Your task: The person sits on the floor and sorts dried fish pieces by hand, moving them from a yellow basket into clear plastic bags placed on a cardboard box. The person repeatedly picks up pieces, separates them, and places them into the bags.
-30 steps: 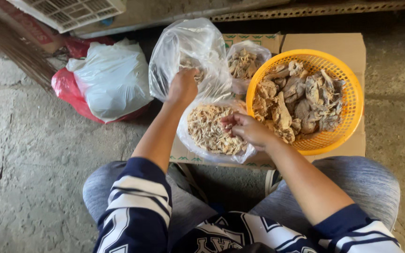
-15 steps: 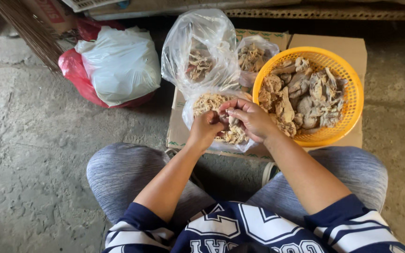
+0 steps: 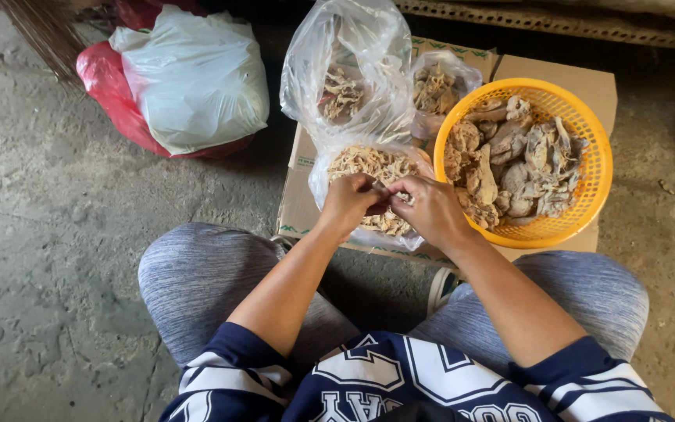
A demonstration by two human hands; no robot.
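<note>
- The left hand (image 3: 349,202) and right hand (image 3: 430,207) meet fingertip to fingertip over the near clear bag (image 3: 330,168) of pale shreds (image 3: 369,166).
- Both grips are clenched on a small dried piece (image 3: 401,198) pinched between them, just above the shreds.
- An orange basket (image 3: 599,184) of larger dried pieces stands just right of the hands, touching the bag.
- A taller clear bag (image 3: 345,55) rises on the far side; a smaller bag (image 3: 439,86) sits beside it.
- All rest on flattened cardboard (image 3: 298,207) on the concrete floor (image 3: 56,234).
- A white bag (image 3: 197,78) lies on a red bag (image 3: 107,86), far left.
</note>
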